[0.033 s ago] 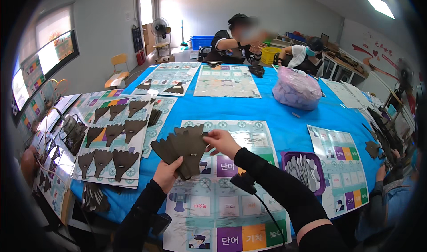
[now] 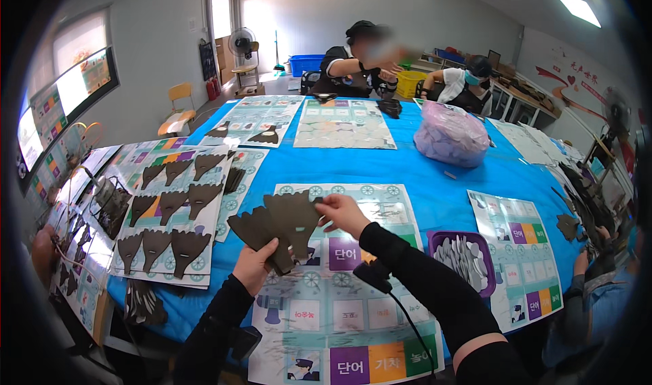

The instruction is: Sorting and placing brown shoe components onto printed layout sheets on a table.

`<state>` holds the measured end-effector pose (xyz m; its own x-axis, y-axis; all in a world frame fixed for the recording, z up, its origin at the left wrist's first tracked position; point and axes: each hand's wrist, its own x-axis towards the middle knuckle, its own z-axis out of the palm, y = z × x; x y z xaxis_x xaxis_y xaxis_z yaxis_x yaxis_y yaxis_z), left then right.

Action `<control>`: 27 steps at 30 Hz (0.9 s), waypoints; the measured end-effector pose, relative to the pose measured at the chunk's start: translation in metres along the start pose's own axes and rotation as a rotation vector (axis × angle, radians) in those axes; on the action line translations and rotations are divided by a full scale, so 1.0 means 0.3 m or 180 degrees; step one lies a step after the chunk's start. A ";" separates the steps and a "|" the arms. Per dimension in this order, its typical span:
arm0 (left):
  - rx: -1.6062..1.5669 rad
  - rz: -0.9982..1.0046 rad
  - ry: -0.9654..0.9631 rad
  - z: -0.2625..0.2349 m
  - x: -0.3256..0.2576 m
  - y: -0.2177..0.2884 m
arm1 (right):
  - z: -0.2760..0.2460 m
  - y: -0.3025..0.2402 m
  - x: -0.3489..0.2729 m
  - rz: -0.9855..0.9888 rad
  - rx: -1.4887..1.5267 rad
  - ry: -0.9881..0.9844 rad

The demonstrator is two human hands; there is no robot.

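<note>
My left hand grips a small fanned stack of dark grey, fan-shaped flat pieces near their narrow ends. With thumb and fingertips, my right hand pinches the right edge of the uppermost piece, which has a wavy wide edge and a small slot. That piece overlaps the others and stays above the printed mat in front of me. More pieces of this shape lie in rows on a printed board at my left. How many I hold cannot be counted clearly.
A purple basket holds pale flat pieces beside my right forearm. Farther back sits a pink-wrapped bag on the blue table cover. Two people sit across the table; other hands work at both sides. A cable hangs from my right wrist.
My right hand has shifted slightly right with the uppermost piece, spreading it from the others. Its slot now shows the lighter background through it.
</note>
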<state>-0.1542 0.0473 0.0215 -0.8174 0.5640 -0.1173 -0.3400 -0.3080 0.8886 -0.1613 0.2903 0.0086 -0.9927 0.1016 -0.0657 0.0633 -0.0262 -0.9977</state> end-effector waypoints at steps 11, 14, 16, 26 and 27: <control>0.0379 -0.0265 -0.0638 0.097 0.027 0.026 | 0.010 -0.050 -0.109 -0.0411 -0.0333 -0.0571; 0.0448 -0.0374 -0.0392 0.120 0.041 -0.009 | 0.007 -0.072 -0.139 -0.0644 -0.0595 -0.0346; 0.0424 -0.0332 -0.0339 0.117 0.049 -0.027 | -0.017 -0.074 -0.128 -0.0830 -0.0648 -0.0203; -0.0048 -0.0070 -0.0675 0.097 0.022 0.022 | -0.487 -0.028 -0.061 -0.0348 -0.1204 0.1296; -0.0021 -0.0140 -0.0754 0.085 0.019 0.022 | -0.523 -0.009 -0.077 -0.0353 -0.1198 0.1293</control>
<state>-0.1493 0.0681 0.0380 -0.6701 0.7407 -0.0477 -0.3764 -0.2837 0.8819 -0.1223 0.4441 0.0098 -0.8807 0.4601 0.1121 0.0670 0.3555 -0.9323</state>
